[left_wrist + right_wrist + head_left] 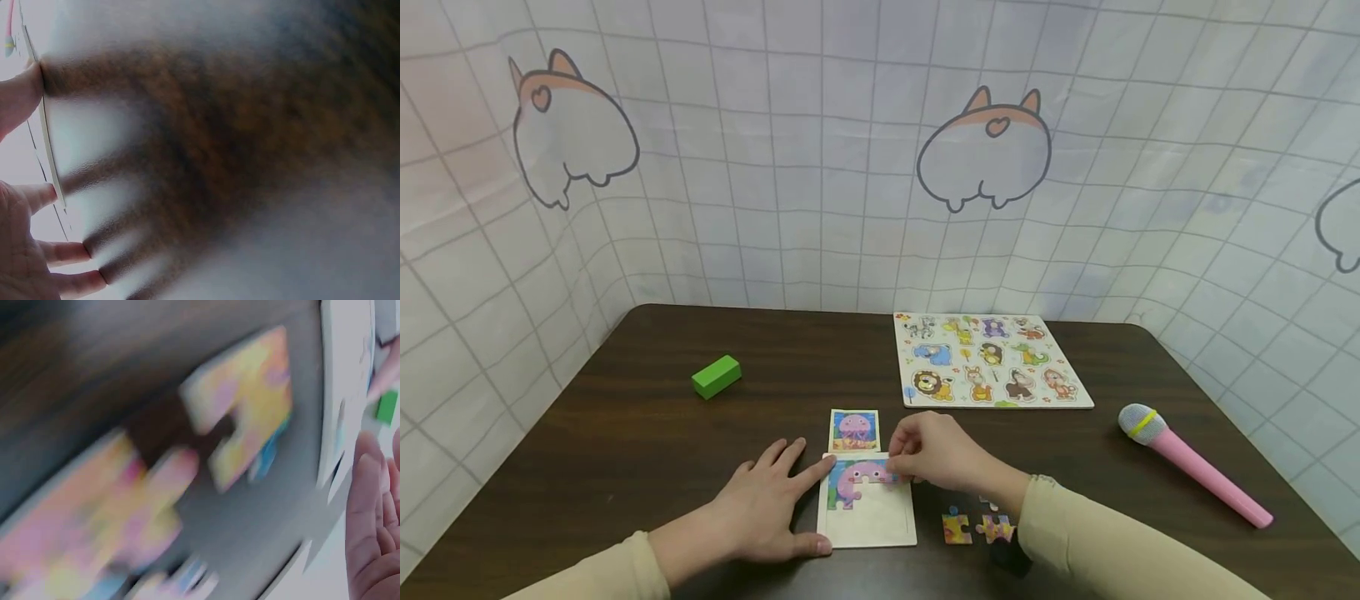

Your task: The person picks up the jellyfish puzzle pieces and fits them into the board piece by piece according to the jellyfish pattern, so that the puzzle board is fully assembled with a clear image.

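A white puzzle tray [880, 525] holds joined pink-and-blue pieces [847, 483] along its top and upper left. My left hand [767, 504] lies spread at the tray's left side, its thumb and index fingertip at the edge; the left wrist view shows the fingers [25, 250] straight. At the tray's top right corner my right hand [943, 454] pinches a puzzle piece [883, 468] between thumb and curled fingers, which partly hide it. In the right wrist view the right hand [375, 531] is beside the tray [340, 381]. A picture card [854, 431] touches the tray's top edge.
Loose yellow-and-pink pieces [957, 529] lie right of the tray, near my right sleeve. Behind are a green block [717, 377] on the left and an animal puzzle board [992, 362] on the right. A pink microphone [1206, 471] lies far right. A patterned cloth [835, 167] hangs behind the table.
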`<state>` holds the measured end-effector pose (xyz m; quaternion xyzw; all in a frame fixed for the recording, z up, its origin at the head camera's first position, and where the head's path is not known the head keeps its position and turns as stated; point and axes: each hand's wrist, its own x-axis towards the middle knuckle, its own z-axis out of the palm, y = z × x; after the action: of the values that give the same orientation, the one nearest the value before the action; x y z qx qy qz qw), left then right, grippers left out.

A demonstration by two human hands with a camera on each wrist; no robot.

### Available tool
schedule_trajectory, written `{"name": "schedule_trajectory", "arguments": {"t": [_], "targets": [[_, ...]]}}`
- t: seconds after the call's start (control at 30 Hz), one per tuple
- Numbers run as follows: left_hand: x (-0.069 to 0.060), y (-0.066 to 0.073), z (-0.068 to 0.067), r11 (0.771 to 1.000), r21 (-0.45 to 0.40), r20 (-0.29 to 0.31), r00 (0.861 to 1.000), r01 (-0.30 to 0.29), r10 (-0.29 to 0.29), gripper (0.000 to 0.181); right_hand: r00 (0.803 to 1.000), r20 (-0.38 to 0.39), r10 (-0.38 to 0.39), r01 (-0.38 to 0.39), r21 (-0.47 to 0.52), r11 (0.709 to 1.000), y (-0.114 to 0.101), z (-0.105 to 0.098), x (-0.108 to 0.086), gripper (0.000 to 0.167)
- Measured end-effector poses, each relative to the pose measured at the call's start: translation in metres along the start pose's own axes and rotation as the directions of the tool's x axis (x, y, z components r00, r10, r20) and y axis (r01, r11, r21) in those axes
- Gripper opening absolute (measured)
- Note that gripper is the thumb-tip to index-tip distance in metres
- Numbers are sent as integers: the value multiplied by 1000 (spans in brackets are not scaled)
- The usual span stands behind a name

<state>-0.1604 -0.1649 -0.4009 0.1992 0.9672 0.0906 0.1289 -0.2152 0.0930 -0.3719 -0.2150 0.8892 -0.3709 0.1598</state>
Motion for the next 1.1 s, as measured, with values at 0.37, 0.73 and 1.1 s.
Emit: {"name": "schedule_trajectory", "arguments": {"t": [0.37,0.73,1.1], "targets": [[-1,0,-1,1000,0,-1,1000,-5,5,99,998,-68,4,-11,-109,994,54,-55,-36,15],[-1,0,-1,1000,-11,6,1000,-9,9,99,999,-15,37,-39,-134,990,90,-68,-59,22],[1,-1,0,1000,-11,8,1000,-13,13,100,998,56,-42,54,-228,972,94,-64,-57,35]]}}
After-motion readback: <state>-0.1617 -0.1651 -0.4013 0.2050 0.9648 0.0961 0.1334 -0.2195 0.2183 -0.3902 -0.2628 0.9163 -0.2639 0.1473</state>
